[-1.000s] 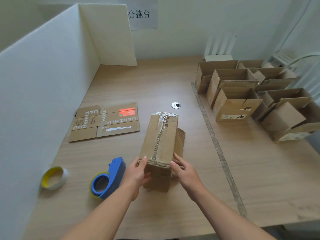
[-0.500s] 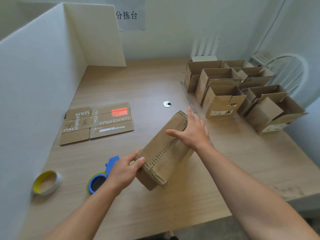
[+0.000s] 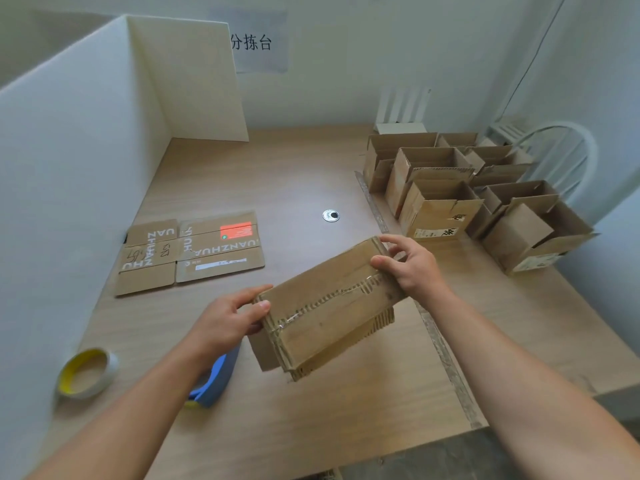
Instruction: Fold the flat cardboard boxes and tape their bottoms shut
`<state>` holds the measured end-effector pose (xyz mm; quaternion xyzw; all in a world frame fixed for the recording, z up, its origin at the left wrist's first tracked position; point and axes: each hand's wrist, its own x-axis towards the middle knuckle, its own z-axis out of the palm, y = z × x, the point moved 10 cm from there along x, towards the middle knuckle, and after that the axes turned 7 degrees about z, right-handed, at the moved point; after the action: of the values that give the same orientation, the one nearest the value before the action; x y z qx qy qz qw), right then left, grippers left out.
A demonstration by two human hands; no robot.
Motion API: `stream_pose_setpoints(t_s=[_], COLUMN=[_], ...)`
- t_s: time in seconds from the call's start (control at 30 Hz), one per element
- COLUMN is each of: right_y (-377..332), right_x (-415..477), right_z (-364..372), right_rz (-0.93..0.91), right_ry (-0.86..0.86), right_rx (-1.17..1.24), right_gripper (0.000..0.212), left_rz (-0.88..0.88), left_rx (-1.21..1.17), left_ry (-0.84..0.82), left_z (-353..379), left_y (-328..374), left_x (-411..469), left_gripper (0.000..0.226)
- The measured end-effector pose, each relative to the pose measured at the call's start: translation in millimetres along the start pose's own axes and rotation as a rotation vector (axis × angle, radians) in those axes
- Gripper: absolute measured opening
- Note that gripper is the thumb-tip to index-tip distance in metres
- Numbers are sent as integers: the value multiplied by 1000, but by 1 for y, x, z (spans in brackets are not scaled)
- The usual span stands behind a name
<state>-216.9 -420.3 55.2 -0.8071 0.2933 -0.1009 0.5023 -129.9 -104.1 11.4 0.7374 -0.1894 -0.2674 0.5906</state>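
Head camera: a person's left hand [image 3: 225, 323] and right hand [image 3: 412, 268] hold a folded cardboard box [image 3: 322, 323] tilted in the air above the desk [image 3: 311, 420] at the centre of the frame, its taped seam [image 3: 346, 292] facing up. The left hand grips the lower-left end, with the thumb on the taped face and the other fingers curled round the edge. The right hand pinches the upper-right end, thumb on top and fingers [image 3: 398, 241] bent over the corner. A flat cardboard blank [image 3: 190, 252] lies at centre left beside a white partition [image 3: 86, 150]. A blue tape dispenser [image 3: 214, 379] sits partly hidden under the left forearm, and a yellow-cored tape roll [image 3: 86, 372] lies at lower left. Open finished boxes [image 3: 440, 209] crowd the right of the frame. The bottom looks sealed, so the step in hand is probably turning the box upright and setting it with the others. Doing that well likely means supporting both ends through the turn and not squeezing across the seam, so that the tape does not lift. The box should then go down open side up, just beside the nearest finished box, without knocking its flaps.
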Motion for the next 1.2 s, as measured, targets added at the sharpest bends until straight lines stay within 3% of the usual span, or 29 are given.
stream_pose_setpoints(t_s=[0.1, 0.2, 0.3, 0.37, 0.47, 0.53, 0.63, 0.77, 0.87, 0.97, 1.07, 1.13, 1.2], right_y=[18, 39, 56, 69, 80, 80, 85, 106, 118, 133, 125, 111, 101], right_x=[-1, -12, -28, -34, -42, -49, -58, -72, -86, -97, -97, -96, -94], right_z=[1, 14, 24, 26, 31, 36, 38, 40, 46, 46, 33, 31, 36], right_rz=[114, 330, 466, 486, 483, 458, 412, 510, 565, 547, 336, 238, 196], right_ry=[-32, -106, -128, -112, -132, -161, -156, -88, -75, -12, 80, 65, 11], right_rx=[232, 406, 478, 444, 400, 417, 479, 585, 517, 373, 116, 13, -43], right_gripper=[22, 39, 42, 37, 29, 23, 34, 25, 29, 24, 53, 72, 76], left_rz=[97, 197, 228, 197, 123, 92, 53, -8, -56, -82, -28, 23, 60], left_rx=[102, 180, 68, -38, 19, 47, 13, -55, -49, -64, -2, 141, 351], left_ry=[78, 132, 191, 267, 324, 319, 252, 194, 117, 123, 272, 316, 227], left_z=[-7, -5, 1, 1, -3, -3, 1, 10, 15, 14, -4, -14, -9], left_y=[15, 25, 23, 14, -2, -13, -25, -51, -72, -75, -64, -56, -49], left_x=[3, 2, 1, 3, 5, 6, 5, -9, -20, -25, -25, -23, -20], left_gripper=[37, 38, 38, 56, 70, 66, 52, 51, 62, 52, 42, 64, 73])
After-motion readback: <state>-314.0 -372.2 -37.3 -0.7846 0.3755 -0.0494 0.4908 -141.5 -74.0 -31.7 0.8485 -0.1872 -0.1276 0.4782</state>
